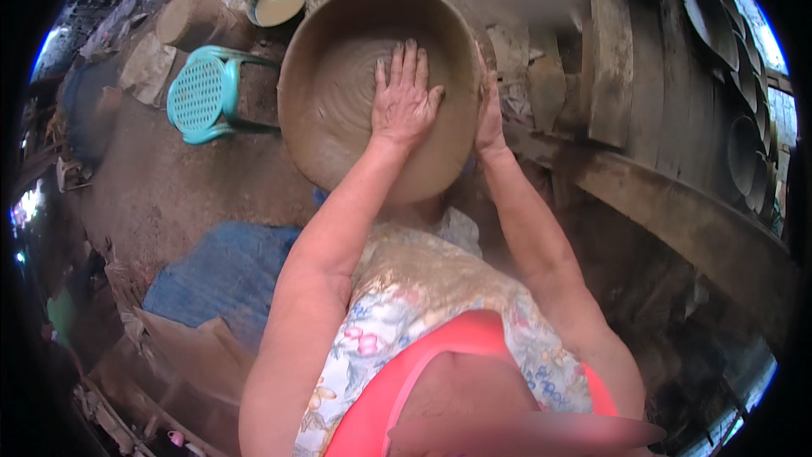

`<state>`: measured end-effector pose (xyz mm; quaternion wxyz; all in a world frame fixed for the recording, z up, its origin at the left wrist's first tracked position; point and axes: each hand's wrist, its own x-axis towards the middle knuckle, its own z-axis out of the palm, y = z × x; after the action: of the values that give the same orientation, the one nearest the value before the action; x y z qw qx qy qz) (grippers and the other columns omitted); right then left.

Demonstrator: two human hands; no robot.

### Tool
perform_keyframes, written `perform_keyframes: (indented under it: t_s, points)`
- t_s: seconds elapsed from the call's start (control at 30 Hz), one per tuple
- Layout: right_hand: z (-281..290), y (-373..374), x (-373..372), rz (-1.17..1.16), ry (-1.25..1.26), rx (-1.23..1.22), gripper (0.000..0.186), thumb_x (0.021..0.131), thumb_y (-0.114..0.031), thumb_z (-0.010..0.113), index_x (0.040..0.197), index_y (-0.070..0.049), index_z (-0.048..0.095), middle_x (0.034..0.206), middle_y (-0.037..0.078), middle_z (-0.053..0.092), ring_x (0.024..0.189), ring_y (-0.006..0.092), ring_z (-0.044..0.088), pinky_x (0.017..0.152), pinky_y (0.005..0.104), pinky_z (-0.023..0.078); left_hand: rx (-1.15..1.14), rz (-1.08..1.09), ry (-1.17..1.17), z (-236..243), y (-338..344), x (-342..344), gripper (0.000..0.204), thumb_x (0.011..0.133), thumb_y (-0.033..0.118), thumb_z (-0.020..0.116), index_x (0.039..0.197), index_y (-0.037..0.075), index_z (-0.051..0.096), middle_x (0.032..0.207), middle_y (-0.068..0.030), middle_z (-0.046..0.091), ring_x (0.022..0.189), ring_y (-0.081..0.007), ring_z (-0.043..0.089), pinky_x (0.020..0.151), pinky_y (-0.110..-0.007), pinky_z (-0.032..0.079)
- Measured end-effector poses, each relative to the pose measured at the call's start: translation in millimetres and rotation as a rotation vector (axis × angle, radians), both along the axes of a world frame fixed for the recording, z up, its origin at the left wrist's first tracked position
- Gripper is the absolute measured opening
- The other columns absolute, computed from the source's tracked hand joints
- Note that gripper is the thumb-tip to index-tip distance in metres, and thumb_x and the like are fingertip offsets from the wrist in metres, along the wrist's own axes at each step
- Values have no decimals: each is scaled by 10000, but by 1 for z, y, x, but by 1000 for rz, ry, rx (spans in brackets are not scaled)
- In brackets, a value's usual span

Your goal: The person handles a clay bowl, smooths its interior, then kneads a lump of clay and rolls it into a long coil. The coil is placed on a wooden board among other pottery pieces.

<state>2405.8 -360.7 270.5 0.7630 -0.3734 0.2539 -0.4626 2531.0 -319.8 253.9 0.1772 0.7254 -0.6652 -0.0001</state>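
A wide, round clay basin (326,93) with a wet brown surface stands in front of me, its open top facing me. Faint ring marks show on its floor. My left hand (404,101) lies flat inside it, palm against the clay, fingers stretched out and thumb apart. On the right, my right hand (490,118) rests along the basin's outer wall, its fingers extended forward. Part of that hand is hidden by its edge-on angle. Neither hand is wrapped round a tool.
A turquoise plastic stool (200,100) stands left of the basin. Beyond it are a dark bowl of cloudy liquid (280,3) and a brown clay pot (179,20). Blue cloth (228,275) lies on the ground at left. Wooden boards (611,59) and a long beam (651,195) line the right.
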Motion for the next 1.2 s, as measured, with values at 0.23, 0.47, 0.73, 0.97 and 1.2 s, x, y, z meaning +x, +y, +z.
perform_keyframes:
  t_s: [0.23,0.47,0.73,0.97,1.2]
  points:
    - [-1,-2,3,-44,-19,51,583,988,-420,265,1449,-66,222,1474,84,285,1350,209,268,1129,344,175,22,-19,-10,3,-9,-2,597,894,365,466,1374,27,361,1469,-130,286,1356,-294,253,1075,-543,195]
    - [-4,-1,-7,30,20,191,592,990,-437,244,1462,-85,183,1487,72,255,1359,200,251,1128,350,182,-118,-102,-95,18,2,33,738,869,546,425,1385,25,343,1471,-140,274,1354,-297,257,1098,-511,174]
    - [-4,-2,-9,63,-60,281,588,986,-445,252,1458,-98,202,1481,75,268,1348,212,275,1117,360,224,-73,-20,-30,15,24,40,775,862,544,459,1402,12,298,1482,-155,240,1374,-318,200,1111,-501,148]
    - [3,3,-8,-57,14,35,596,980,-451,286,1462,-116,191,1482,66,265,1345,216,281,1113,373,238,78,-31,38,19,43,37,656,894,472,473,1367,30,373,1446,-166,311,1345,-323,276,1108,-459,181]
    - [-1,41,-20,-59,62,115,604,968,-436,356,1462,-127,197,1480,46,272,1343,206,276,1109,355,227,-324,39,746,-5,20,97,499,916,356,475,1300,38,466,1405,-145,390,1295,-309,369,1078,-381,293]
